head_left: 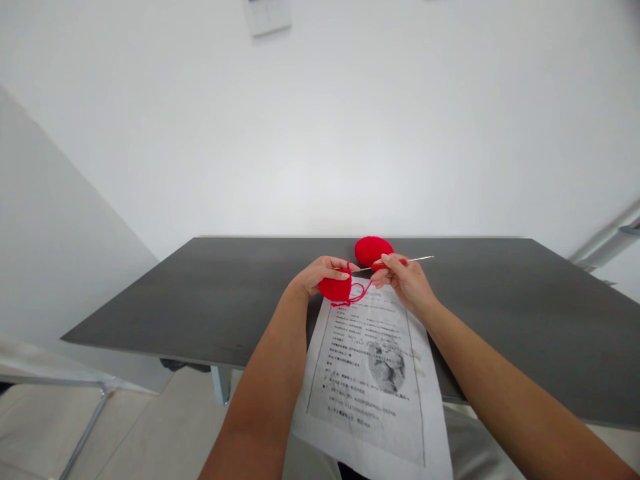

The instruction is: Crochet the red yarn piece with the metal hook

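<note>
My left hand is closed around a small red crocheted piece, with a loop of red yarn hanging from it. My right hand pinches a thin metal crochet hook by its red grip; the hook's tip points left toward the red piece and its shaft sticks out to the right. A ball of red yarn lies on the dark table just behind my hands.
A printed instruction sheet with text and a picture hangs over the table's near edge beneath my forearms. A white wall stands behind the table. A metal chair frame is at lower left, a railing at far right.
</note>
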Demonstrator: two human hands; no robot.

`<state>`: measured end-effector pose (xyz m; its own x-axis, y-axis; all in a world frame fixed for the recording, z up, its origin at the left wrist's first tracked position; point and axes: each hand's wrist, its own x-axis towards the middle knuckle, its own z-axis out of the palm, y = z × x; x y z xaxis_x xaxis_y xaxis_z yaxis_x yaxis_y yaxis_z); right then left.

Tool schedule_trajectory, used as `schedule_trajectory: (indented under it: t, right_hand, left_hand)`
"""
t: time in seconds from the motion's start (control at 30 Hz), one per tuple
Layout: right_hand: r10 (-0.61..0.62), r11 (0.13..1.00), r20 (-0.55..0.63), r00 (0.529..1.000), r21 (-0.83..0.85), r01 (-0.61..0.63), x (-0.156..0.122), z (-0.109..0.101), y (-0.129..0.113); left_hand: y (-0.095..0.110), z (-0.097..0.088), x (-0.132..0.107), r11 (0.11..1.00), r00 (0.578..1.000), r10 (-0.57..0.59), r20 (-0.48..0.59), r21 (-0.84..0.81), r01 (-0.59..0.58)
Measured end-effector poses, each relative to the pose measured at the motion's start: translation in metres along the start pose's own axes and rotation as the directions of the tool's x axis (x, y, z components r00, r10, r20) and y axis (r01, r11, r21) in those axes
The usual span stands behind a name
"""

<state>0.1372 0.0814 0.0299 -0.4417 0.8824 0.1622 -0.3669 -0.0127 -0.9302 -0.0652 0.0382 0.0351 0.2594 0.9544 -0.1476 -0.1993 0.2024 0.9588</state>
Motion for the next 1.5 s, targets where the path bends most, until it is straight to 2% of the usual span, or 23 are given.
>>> schedule_trajectory:
  t: [0.27,0.5,0.73,0.93,1.07,1.5]
  right_hand:
    - [0.001,1.0,0.079,0.997,-0.024,0.001,0.0,-0.003,-0.003]
    - [0.002,0.999,-0.001,1.0,-0.047,-0.002,0.002,-0.003,-0.001]
    - [0.004,0.999,-0.012,1.0,-0.046,-0.005,0.004,-0.004,-0.001]
    - [-0.003,0.999,0.08,0.997,-0.047,0.007,0.002,-0.006,-0.003]
    - [0.013,1.0,0.12,0.993,-0.001,-0.013,0.002,-0.007,-0.002]
    - [0.146,0.966,0.023,0.989,0.215,-0.147,0.003,-0.001,0.009]
  left_hand:
    - [0.001,-0.002,-0.001,1.0,1.0,0.005,0.011,-0.027,-0.005]
    - [-0.003,-0.001,0.003,1.0,0.999,-0.027,0.016,0.01,0.027]
    - [-0.003,0.0,0.003,0.999,0.999,-0.04,0.033,0.022,0.039]
    - [-0.003,-0.003,0.001,1.0,1.0,-0.017,0.017,0.005,0.017]
    - [-0.001,-0.003,-0.001,1.0,1.0,0.005,-0.005,-0.013,-0.005]
    - [-0.001,0.0,0.001,0.998,0.998,0.054,-0.036,-0.029,-0.055]
